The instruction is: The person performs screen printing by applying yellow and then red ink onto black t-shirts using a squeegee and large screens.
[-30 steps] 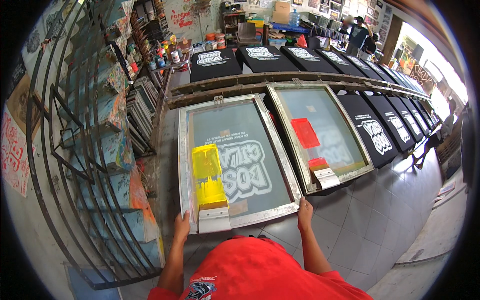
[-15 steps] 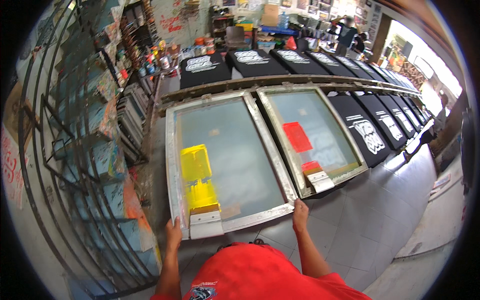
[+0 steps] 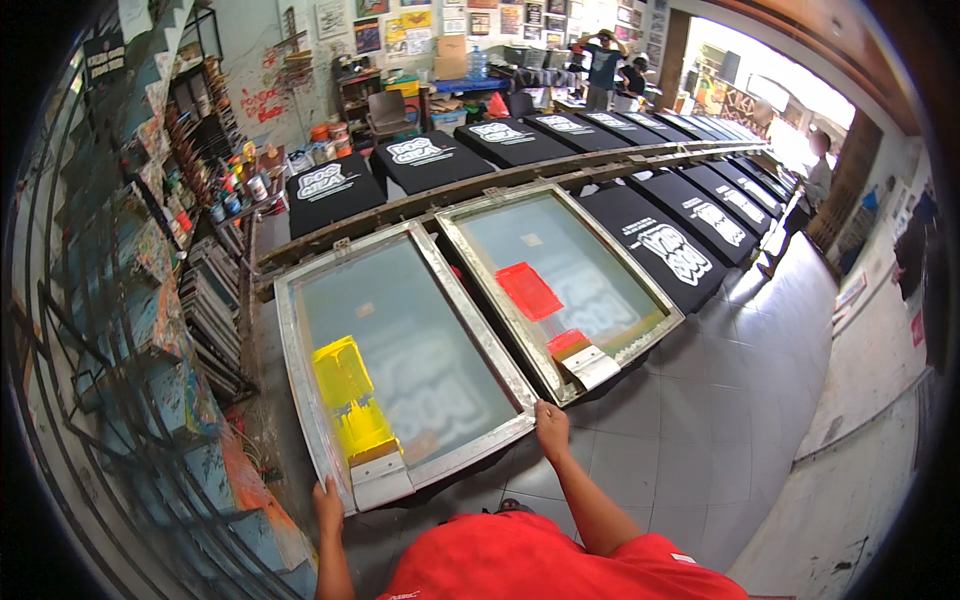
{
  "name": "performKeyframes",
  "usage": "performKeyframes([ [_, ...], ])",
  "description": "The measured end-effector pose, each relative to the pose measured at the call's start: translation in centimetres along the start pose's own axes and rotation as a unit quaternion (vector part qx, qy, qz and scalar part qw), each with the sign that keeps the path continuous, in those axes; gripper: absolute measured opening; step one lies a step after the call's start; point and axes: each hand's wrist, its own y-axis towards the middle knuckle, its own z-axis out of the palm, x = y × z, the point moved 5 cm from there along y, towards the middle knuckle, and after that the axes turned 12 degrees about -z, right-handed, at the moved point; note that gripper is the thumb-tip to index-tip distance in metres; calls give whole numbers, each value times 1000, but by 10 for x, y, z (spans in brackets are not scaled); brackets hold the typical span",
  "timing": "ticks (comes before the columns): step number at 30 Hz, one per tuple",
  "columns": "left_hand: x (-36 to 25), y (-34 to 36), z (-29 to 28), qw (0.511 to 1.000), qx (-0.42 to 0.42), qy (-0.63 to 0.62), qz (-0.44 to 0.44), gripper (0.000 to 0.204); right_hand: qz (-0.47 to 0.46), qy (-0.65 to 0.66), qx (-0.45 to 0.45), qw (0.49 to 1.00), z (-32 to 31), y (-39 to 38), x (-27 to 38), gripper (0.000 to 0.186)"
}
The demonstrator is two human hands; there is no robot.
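Both my hands grip the near edge of a large silver-framed printing screen (image 3: 470, 462). My left hand (image 3: 328, 505) is closed on its near left corner, and my right hand (image 3: 552, 430) on its near right corner. Yellow ink (image 3: 358, 408) lies in a patch along the left of the mesh. A squeegee (image 3: 383, 482) rests at the near end of that ink. Through the mesh a blurred white print shows. Just right stands a second screen (image 3: 648, 338) with red ink (image 3: 528, 290) and its own squeegee (image 3: 590, 368); neither hand appears to hold it.
Black shirts with white prints (image 3: 665, 250) lie in two rows along a long rail (image 3: 390, 212). Metal railings and paint-stained stairs (image 3: 150, 370) stand at left, beside stacked frames (image 3: 215, 310) and ink pots (image 3: 235, 195). People (image 3: 603, 72) stand at the back.
My view has turned right and up, so the scene sits further left. My hands still hold the screen's corners. The white print shows more plainly through its mesh.
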Motion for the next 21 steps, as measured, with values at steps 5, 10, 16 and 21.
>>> performKeyframes([
  [5,-8,-6,5,998,29,-4,-58,52,38,32,37,998,-4,-3,-14,42],
  [10,-1,6,4,996,9,81,-32,52,83,60,100,990,-27,-18,-54,43],
  [16,-70,-57,-14,959,-250,11,134,39,154,70,167,971,-160,-57,-89,42],
  [21,-157,-155,121,964,-81,-61,246,31,184,85,51,978,-296,11,-149,43],
])
